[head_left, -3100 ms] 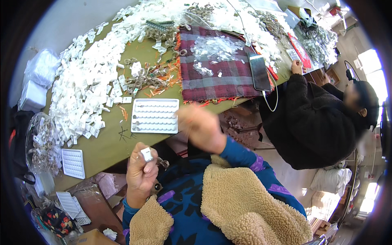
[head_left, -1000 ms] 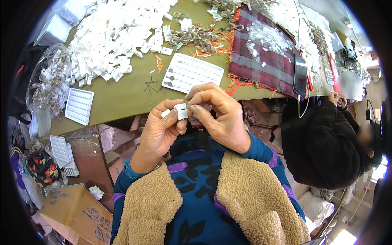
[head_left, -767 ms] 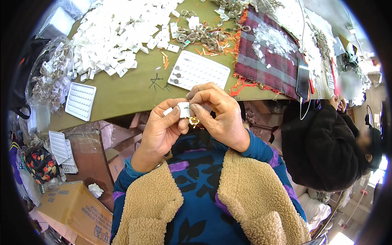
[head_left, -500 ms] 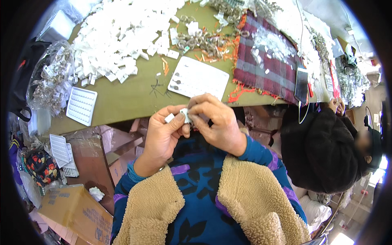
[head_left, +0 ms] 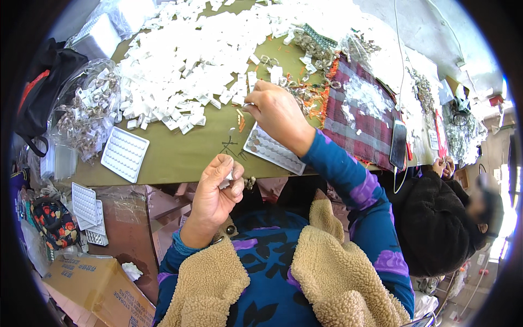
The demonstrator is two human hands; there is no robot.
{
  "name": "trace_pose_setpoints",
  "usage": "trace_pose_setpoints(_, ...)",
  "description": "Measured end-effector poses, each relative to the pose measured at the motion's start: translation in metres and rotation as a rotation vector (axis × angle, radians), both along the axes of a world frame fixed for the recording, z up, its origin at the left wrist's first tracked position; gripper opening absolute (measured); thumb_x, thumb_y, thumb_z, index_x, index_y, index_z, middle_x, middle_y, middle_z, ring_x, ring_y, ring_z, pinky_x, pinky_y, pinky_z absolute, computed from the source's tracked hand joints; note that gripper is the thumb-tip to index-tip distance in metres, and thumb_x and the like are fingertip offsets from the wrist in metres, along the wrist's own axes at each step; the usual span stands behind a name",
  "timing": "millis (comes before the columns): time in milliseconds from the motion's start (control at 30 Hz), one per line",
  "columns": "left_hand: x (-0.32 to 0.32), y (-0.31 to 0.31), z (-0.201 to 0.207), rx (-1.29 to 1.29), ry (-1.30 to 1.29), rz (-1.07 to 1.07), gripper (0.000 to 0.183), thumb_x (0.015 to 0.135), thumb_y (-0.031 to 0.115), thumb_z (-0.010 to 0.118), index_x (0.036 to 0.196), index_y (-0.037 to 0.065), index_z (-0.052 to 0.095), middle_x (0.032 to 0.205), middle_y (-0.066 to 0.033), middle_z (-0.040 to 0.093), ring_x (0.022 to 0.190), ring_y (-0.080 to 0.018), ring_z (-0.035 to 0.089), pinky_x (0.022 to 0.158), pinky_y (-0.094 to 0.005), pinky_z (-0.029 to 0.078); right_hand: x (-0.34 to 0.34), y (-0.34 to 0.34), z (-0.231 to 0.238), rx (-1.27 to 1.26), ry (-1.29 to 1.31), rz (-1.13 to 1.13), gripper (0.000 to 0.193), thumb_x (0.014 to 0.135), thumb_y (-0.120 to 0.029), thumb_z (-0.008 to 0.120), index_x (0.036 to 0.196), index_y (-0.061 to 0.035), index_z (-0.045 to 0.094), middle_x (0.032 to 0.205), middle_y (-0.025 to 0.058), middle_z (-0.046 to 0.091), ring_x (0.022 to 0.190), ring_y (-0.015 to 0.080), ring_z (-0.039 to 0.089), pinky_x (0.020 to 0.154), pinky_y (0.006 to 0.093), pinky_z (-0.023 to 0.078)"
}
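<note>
1. Left hand [head_left: 214, 191], nearest: fingers clamped on one small white piece [head_left: 226, 179], held off the near edge of the desk [head_left: 180, 152].
2. Right hand [head_left: 280, 111] has just left that piece and gone forward over the desk, so the left now holds it alone. The right fingertips are close together; whether they grip anything, I cannot tell.
3. Two dimpled white trays on the desk: near tray [head_left: 275, 155], partly hidden by the right hand; left tray [head_left: 125, 154].
4. Beyond: one white heap [head_left: 169, 82], uncountable; one plaid cloth [head_left: 365, 136]; one phone [head_left: 399, 144].
</note>
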State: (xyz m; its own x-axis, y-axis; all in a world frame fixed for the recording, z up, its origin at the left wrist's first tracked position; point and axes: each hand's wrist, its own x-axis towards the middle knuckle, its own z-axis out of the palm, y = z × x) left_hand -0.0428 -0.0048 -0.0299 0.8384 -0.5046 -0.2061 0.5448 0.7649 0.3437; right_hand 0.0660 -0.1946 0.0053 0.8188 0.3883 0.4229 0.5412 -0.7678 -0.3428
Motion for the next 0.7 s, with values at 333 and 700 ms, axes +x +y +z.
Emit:
trace_pose_setpoints(333,0.003,0.01,-0.001,0.124,0.024,-0.007,0.018,0.097,0.014,0.058,0.109,0.001,0.062,0.09,-0.0077,0.063,0.071,-0.0142,0.062,0.053,-0.0221,0.051,0.016,0.01,0.002,-0.032,0.127,0.029,0.018,0.077,-0.01,0.069,0.086,0.0017,0.059,0.084,0.0204,0.061,0.085,0.0347,0.063,0.076,0.0465,0.049)
trace_pose_setpoints(700,-0.004,-0.013,-0.007,0.06,-0.089,0.051,0.03,0.093,0.012,0.064,0.119,0.0,0.055,0.094,-0.006,0.064,0.076,-0.0108,0.06,0.059,-0.0235,0.05,-0.119,0.027,-0.004,0.83,0.396,-0.058,0.018,0.083,-0.003,0.072,0.098,0.0026,0.064,0.086,0.0043,0.063,0.078,0.009,0.057,0.072,0.0251,0.049)
